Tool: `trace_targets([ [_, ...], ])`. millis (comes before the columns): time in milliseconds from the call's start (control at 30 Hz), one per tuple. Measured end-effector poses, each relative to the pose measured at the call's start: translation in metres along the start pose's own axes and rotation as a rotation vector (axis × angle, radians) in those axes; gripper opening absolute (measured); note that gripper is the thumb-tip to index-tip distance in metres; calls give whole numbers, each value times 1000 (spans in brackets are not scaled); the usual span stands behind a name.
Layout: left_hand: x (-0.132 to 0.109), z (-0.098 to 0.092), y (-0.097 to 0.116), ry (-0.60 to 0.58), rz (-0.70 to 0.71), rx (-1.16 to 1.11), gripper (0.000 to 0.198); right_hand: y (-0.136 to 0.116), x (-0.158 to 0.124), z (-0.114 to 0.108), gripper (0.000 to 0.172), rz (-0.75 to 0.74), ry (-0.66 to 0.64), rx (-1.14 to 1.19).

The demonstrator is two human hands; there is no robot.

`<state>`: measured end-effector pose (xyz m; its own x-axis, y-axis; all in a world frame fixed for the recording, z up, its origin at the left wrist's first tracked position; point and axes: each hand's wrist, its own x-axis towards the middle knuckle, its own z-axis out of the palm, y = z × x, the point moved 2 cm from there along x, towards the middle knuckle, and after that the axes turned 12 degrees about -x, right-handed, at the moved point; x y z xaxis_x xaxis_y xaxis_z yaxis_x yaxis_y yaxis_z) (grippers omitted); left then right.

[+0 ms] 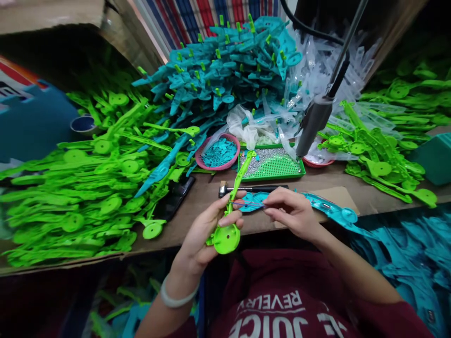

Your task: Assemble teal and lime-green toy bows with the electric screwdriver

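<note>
My left hand is closed around a bright green long plastic piece, with its round disc end toward me and its narrow arm pointing up and away. Between the piece and my right hand runs a thin stretched strand, reddish and bluish, that looks like a rubber band. The fingertips of my right hand pinch its far end. Just behind both hands, a blue plastic piece lies on the table, partly hidden by them. A hammer with a black handle rests beyond it.
Green pieces are heaped at left, with more at right. Blue pieces pile up behind. A pink basket holds small blue parts; a green tray holds metal bits. An electric screwdriver hangs above.
</note>
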<state>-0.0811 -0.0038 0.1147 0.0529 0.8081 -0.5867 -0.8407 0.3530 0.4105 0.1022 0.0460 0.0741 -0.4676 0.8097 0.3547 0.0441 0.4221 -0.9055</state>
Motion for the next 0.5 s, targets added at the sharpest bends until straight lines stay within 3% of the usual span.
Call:
trace_targets([
  [100,-2,3,5,40,5,-111,36,14,1,5,39,308,-159,362],
  [200,-2,4,5,39,-18,-159,35,28,0,15,32,391,-203,464],
  [300,0,0,2,13,16,-130,31,28,-2,17,24,242,-155,134],
  [433,8,-7,-6,-30,228,66,21,-2,-7,5,19,-78,276,-454],
  [500,12,-8,-12,-64,296,164,28,-21,-7,4,27,-221,268,-576],
])
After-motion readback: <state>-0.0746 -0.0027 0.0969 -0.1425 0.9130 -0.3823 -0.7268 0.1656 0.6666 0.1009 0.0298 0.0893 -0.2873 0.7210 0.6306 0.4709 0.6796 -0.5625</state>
